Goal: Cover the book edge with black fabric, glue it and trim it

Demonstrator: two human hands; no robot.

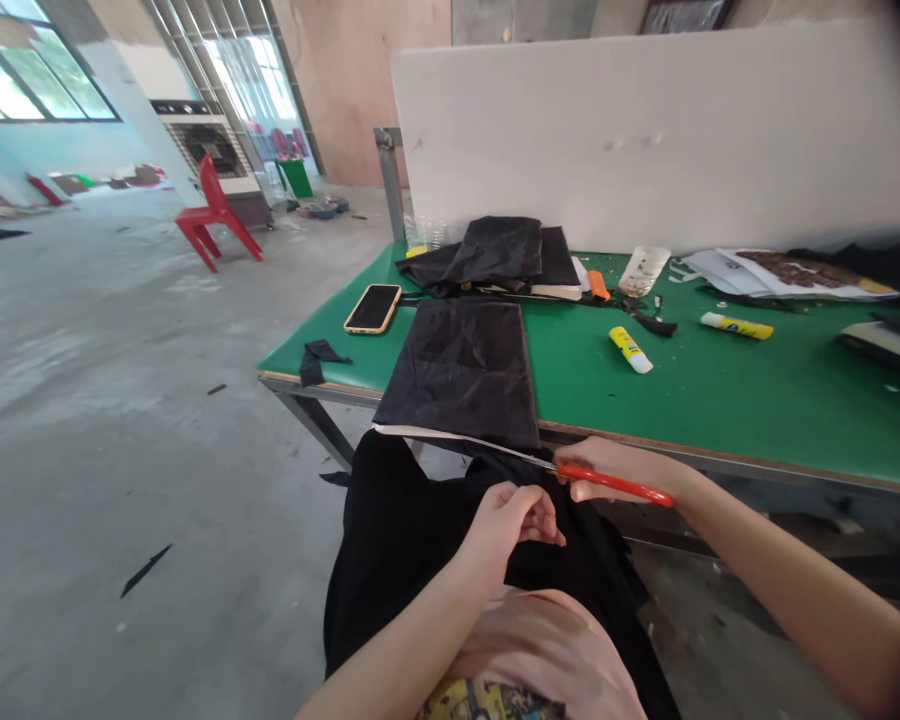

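Note:
A pair of scissors (607, 482) with red handles is gripped in my right hand (596, 462), its blades pointing left along the near edge of a black-covered book (461, 365). The book lies flat and juts over the table's front edge, with pale page edges showing. My left hand (521, 515) is just below the blades, over my lap, with its fingers curled in. Whether something thin is between those fingers is hidden. Dark material shows under the blades; I cannot tell where it ends and my black trousers begin.
On the green table (720, 390) are a phone (373, 309), black scraps (319, 360), a glue stick (630, 350), another glue stick (736, 326) and a black-wrapped stack (495, 252). A white board (645, 140) stands behind. A red chair (214, 215) is on the floor at left.

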